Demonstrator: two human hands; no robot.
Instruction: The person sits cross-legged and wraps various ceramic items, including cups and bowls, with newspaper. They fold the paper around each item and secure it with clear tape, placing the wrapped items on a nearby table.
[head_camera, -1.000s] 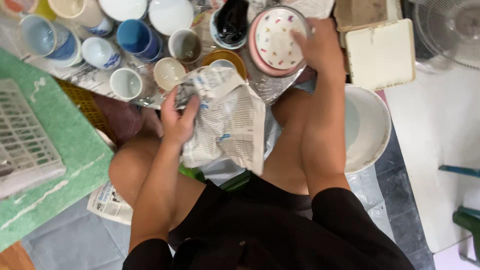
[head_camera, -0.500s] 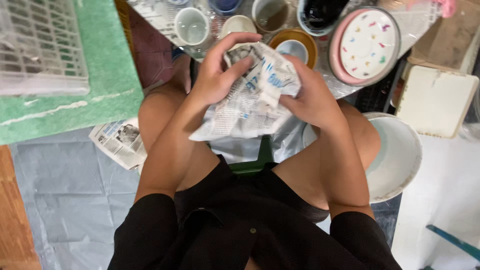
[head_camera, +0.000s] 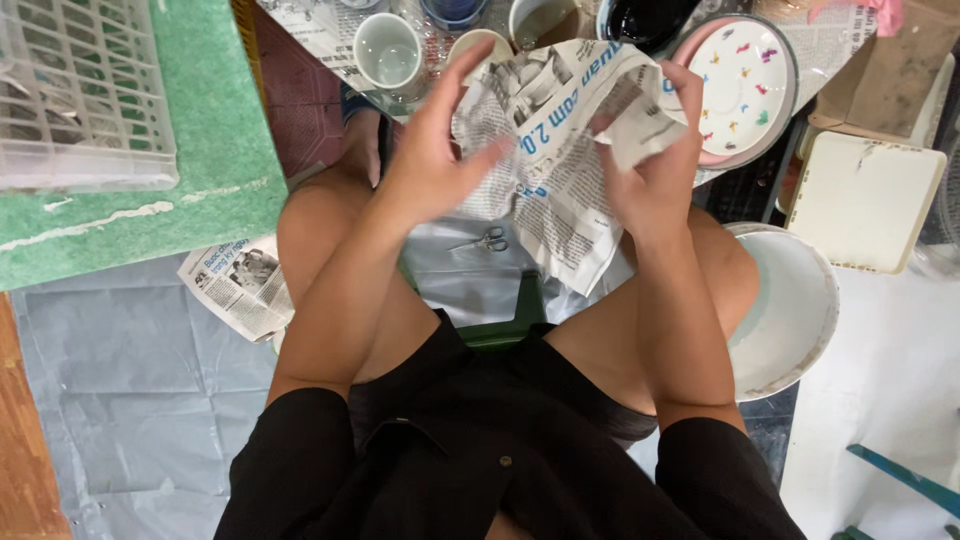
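- While the person sits over their knees, both hands hold a crumpled newspaper sheet (head_camera: 560, 140) above the lap.
- The left hand (head_camera: 430, 150) presses its open fingers against the sheet's left side.
- The right hand (head_camera: 650, 170) is clamped on its right edge.
- Small scissors (head_camera: 485, 240) lie below; a pink-rimmed plate (head_camera: 750, 85) sits just beyond.

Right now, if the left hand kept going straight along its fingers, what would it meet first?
Probably the small cream cup just beyond the left hand fingertips, next to the newspaper sheet; depth from above is unclear.
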